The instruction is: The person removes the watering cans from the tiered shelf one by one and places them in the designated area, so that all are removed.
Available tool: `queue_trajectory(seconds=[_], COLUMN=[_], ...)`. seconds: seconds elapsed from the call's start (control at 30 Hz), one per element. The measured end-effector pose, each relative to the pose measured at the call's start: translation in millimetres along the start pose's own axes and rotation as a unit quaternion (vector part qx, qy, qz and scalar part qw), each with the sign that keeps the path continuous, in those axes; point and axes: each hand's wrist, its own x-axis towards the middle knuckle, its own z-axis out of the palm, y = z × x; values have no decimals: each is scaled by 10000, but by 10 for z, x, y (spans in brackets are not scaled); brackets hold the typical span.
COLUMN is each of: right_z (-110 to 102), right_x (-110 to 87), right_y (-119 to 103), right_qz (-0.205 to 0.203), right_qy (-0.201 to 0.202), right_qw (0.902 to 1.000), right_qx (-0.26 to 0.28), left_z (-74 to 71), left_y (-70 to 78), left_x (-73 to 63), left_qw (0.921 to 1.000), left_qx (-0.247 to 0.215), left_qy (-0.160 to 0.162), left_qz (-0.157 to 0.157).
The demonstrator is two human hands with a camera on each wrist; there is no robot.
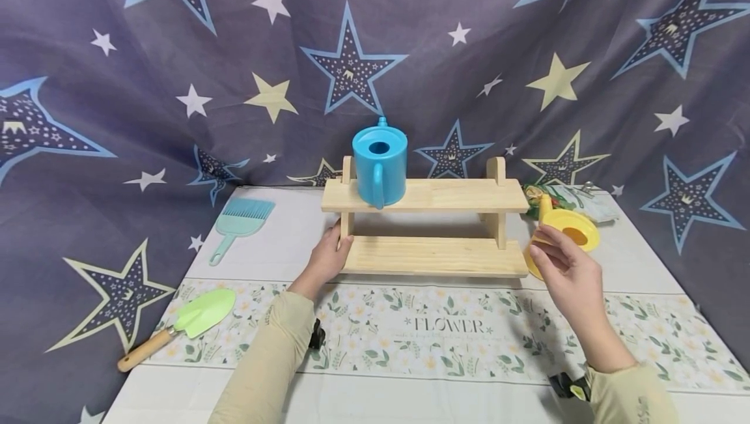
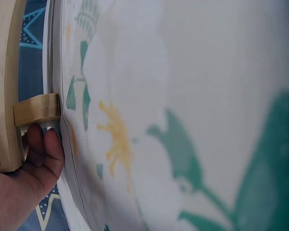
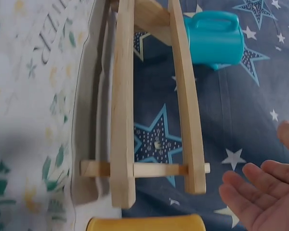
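Observation:
A two-tier wooden shelf stands across the middle of the table. My left hand grips its lower left end; in the left wrist view the curled fingers reach beneath the board beside the foot. On the left part of the upper board sits a blue watering can, upright with its handle toward me. To the right of the shelf is a yellow watering can, partly covered by my right hand. That hand hovers with loosely bent fingers and holds nothing; the right wrist view shows it apart from the can's yellow edge.
A pale blue brush lies at the back left, with a green trowel nearer me at the left edge. Packets lie behind the yellow can. A floral runner crosses the table, and a star-patterned cloth hangs behind.

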Motion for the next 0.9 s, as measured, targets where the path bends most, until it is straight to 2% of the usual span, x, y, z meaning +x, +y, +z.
queue_trajectory(seconds=[0.3,0.6,0.9], right_z=[153,258,351], right_x=[47,91,180], right_y=[-108,-285,-384], right_qz=[-253,-555,-585], right_qy=[-383,-565,-741], right_qw=[9982,9930,9912], right_qx=[380,873,927], left_z=[-1,3,10], left_y=[10,24,10], left_x=[0,-5,2], left_qw=[9999,9999,9999], left_qx=[32,60,12], left_qy=[14,40,58], left_qz=[122,109,103])
